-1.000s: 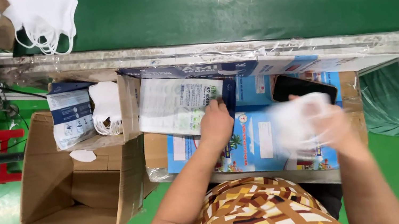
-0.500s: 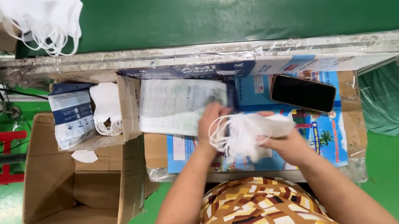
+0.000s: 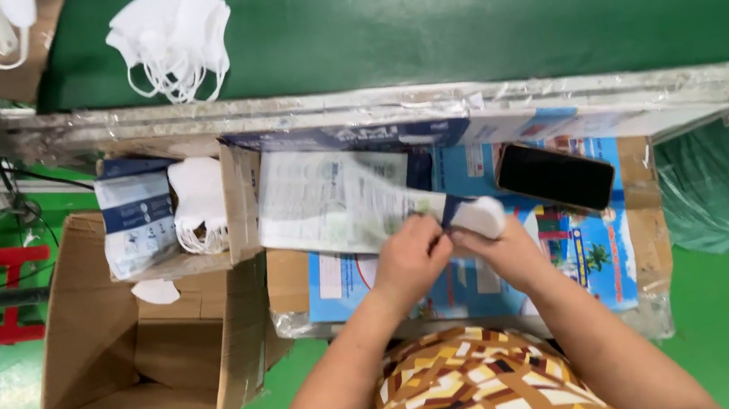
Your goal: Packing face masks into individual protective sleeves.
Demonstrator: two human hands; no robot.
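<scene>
My left hand (image 3: 413, 256) and my right hand (image 3: 502, 246) meet over the work board, both gripping a folded stack of white face masks (image 3: 481, 212). The mask stack's end sits at the mouth of a flat printed plastic pouch (image 3: 329, 200) that lies on the board; my left hand pinches the pouch's edge there. How far the masks are inside the pouch is hidden by my fingers. A black phone (image 3: 554, 176) lies just right of my hands.
A pile of white masks (image 3: 174, 37) rests on the green conveyor belt (image 3: 468, 0). A small carton (image 3: 173, 212) with pouches and masks stands at left, above a large open cardboard box (image 3: 148, 354). A metal rail (image 3: 368, 105) edges the belt.
My right hand brought the white masks from the right toward my left hand. The loose bundle is now folded tight and pressed at the pouch's opening.
</scene>
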